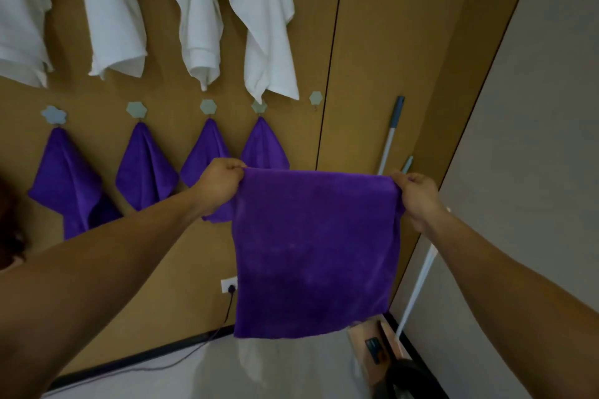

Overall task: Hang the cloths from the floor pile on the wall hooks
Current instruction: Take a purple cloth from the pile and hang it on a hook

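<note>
A purple cloth (316, 253) hangs spread flat in front of the wooden wall. My left hand (220, 183) pinches its top left corner and my right hand (416, 193) pinches its top right corner. Behind it, a row of pale flower-shaped hooks runs across the wall. Several of them carry purple cloths (147, 168), each hung by a corner. The hook at the right end (315, 98) is bare. Above, several white cloths (267, 26) hang from a higher row whose hooks are out of view.
Two mop or broom handles (390, 136) lean in the corner where the wooden wall meets the grey wall on the right. A wall socket (229, 285) with a black cable sits low on the wall. A wooden box (372, 347) stands on the floor at the lower right.
</note>
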A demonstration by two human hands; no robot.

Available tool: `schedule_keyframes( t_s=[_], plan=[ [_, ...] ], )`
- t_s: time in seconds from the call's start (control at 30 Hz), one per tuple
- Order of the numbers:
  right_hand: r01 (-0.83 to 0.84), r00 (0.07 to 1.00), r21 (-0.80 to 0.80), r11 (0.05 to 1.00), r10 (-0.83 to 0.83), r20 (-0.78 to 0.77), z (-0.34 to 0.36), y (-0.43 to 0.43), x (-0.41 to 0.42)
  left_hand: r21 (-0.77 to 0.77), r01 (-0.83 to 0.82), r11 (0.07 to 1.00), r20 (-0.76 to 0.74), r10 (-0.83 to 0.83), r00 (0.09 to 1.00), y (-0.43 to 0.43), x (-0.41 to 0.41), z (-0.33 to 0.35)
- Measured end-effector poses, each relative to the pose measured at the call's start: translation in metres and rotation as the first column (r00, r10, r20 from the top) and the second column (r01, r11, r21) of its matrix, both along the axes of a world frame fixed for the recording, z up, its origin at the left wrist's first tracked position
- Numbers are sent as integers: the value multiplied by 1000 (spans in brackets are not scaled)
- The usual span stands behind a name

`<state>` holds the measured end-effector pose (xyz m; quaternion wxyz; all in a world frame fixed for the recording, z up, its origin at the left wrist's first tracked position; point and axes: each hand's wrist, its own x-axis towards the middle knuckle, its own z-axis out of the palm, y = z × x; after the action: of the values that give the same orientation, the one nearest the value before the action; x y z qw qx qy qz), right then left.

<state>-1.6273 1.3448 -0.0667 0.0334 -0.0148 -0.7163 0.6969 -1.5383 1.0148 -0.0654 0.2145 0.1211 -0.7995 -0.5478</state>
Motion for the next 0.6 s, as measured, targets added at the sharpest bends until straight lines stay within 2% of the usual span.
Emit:
schedule_keyframes(
  t_s=[0.07,0.13,0.23,0.3,0.37,0.43,0.5,0.6],
  plan=[
    [-21,1000,-35,999,21,19,2,-17,-15,159,40,986,-80,-28,996,-6,-18,1],
    [-47,999,63,997,45,27,6,-32,-25,297,68,952,-133,-29,991,-11,-33,5],
    [-136,991,109,985,137,3,13,-50,-38,352,0,936,-125,48,991,-21,-56,13],
    [-231,969,258,938,245,-24,16,-58,-44,300,-7,954,-100,39,994,-23,-69,19],
    [-362,912,456,813,411,-8,22,-64,-47,200,8,980,-69,6,998,-23,-79,25],
    [-428,872,532,731,488,30,26,-68,-52,54,60,997,-50,-57,997,-25,-85,29],
    [-412,888,479,776,460,17,28,-72,-62,-92,203,975,-9,-205,979,-29,-90,31],
    [-384,912,315,868,410,-16,25,-79,-80,-222,436,872,154,-410,899,-30,-103,29]
  ],
)
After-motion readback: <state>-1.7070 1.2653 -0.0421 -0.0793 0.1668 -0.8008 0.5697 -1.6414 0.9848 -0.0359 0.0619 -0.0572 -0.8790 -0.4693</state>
